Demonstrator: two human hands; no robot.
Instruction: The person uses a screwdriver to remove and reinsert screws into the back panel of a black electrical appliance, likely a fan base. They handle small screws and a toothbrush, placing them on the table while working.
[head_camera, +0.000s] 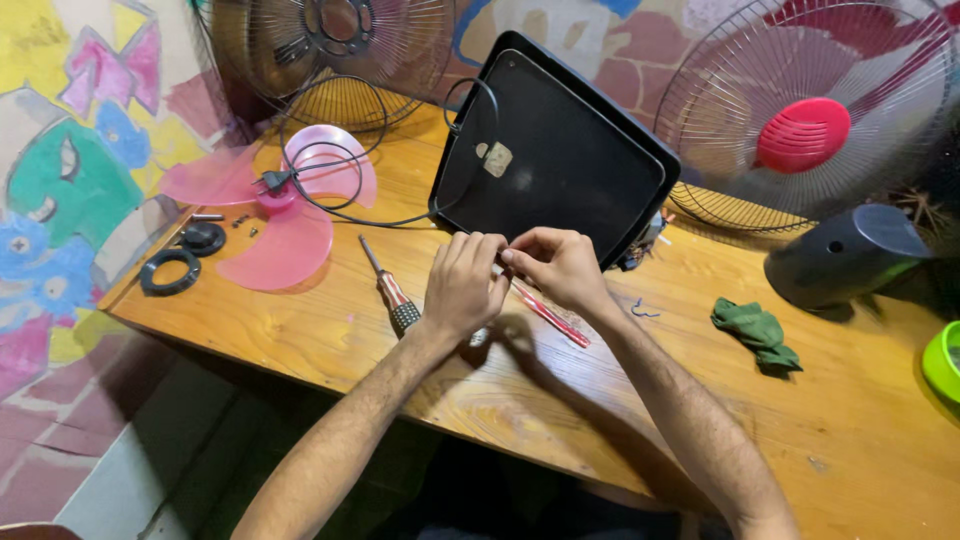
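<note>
My left hand (462, 285) and my right hand (555, 265) meet fingertip to fingertip over the middle of the wooden table (700, 400). Both pinch one small item between them; it is too small to identify. They sit just in front of a black fan base plate (560, 160) that leans up on its edge. A screwdriver (392, 292) with a red and clear handle lies just left of my left wrist. A thin red stick-like tool (555, 320) lies on the table under my right hand. A small pale tip shows below my left hand.
A pink fan blade (285, 215) lies at the left with a black cable and plug (275, 181) over it, beside black rings (170, 270). Wire fan grilles (810, 110) stand at the back. A dark motor cover (845, 255), green cloth (757, 330) and green bowl (945, 360) are on the right.
</note>
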